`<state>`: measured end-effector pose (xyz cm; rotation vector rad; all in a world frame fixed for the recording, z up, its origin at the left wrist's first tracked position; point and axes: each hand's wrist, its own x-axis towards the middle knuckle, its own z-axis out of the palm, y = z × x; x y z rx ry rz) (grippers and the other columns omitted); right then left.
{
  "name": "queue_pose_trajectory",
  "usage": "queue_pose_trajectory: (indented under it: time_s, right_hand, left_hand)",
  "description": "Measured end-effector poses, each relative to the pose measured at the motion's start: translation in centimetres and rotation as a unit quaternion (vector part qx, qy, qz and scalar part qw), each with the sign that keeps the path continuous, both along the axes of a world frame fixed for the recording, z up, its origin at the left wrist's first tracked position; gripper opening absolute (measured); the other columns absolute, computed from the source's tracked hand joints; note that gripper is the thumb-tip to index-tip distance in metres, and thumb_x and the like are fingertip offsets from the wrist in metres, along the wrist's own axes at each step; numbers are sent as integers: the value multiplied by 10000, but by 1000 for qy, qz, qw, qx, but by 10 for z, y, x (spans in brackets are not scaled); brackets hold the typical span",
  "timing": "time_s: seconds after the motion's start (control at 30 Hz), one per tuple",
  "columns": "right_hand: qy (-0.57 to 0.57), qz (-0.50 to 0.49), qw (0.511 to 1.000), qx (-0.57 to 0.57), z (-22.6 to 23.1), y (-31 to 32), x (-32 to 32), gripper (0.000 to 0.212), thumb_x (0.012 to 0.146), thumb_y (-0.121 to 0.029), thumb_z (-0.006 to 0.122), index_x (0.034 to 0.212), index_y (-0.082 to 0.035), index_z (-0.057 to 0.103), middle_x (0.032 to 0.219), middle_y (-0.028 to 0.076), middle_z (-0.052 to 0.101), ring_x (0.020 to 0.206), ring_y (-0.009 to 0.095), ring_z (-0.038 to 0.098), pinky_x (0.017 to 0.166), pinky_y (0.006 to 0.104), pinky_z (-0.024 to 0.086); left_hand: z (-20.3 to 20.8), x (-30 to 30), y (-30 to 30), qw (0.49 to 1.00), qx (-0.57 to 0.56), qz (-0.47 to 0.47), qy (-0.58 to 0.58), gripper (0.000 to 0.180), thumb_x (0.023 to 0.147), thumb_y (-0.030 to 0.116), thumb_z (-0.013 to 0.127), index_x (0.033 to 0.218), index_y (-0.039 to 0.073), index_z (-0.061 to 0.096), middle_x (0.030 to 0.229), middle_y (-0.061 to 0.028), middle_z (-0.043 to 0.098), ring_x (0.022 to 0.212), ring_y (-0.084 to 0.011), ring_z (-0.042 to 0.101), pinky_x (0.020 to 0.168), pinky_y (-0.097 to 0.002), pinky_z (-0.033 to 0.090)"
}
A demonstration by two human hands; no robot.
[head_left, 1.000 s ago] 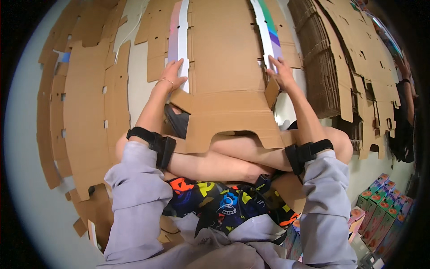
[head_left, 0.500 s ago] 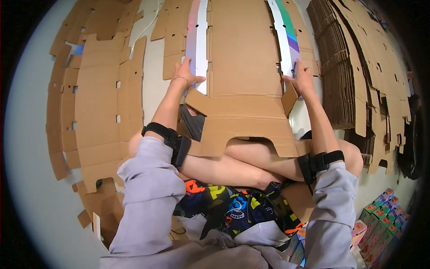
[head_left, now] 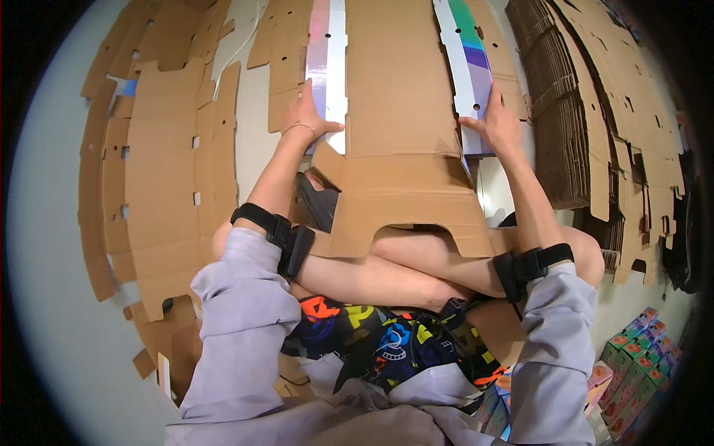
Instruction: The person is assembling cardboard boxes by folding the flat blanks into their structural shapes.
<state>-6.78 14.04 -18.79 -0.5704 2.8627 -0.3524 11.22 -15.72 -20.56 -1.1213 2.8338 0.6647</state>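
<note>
A flat-cut brown cardboard box [head_left: 398, 82] lies in front of me, its near end flap with a curved cutout resting over my crossed legs. My left hand [head_left: 306, 119] lies on the left side strip [head_left: 327, 67], white and pink-purple, thumb pointing inward and fingers spread along the outer edge. Against the right side strip [head_left: 465, 63], white, green and purple, my right hand [head_left: 497, 123] presses with its thumb stretched inward and fingers apart. A small brown corner tab [head_left: 327, 163] stands up below my left hand. The right corner tab is hardly visible.
More flattened cardboard [head_left: 160, 156] lies on the floor at the left. A tall stack of cardboard sheets [head_left: 550, 111] stands at the right. Small colourful cartons [head_left: 632, 353] are grouped at the lower right. A white cable [head_left: 242, 52] runs at the upper left.
The right side strip has leaned inward to the left, and the right corner tab has swung out of sight. My right thumb has moved slightly left. My left fingers have stretched a little farther away.
</note>
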Motion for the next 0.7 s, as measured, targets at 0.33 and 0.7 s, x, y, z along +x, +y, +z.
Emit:
queue_pose_trajectory:
  time_s: [0.33,0.7]
  right_hand:
    - [43,53,997,-39,7,-23,21,804,729,-200,611,1391,-93,167,892,216,618,762,380,604,660,465,483]
    - [130,95,986,-39,-6,-27,31,710,705,-88,582,1352,-211,318,1051,183,489,772,339,607,637,423,505]
  left_hand:
    - [23,-22,62,975,-199,-84,-49,673,618,294,745,1206,171,439,985,-181,452,808,-384,583,697,-468,489]
    - [28,-18,64,982,-176,-65,27,315,660,127,652,966,116,575,941,-164,426,720,-366,597,663,-454,500]
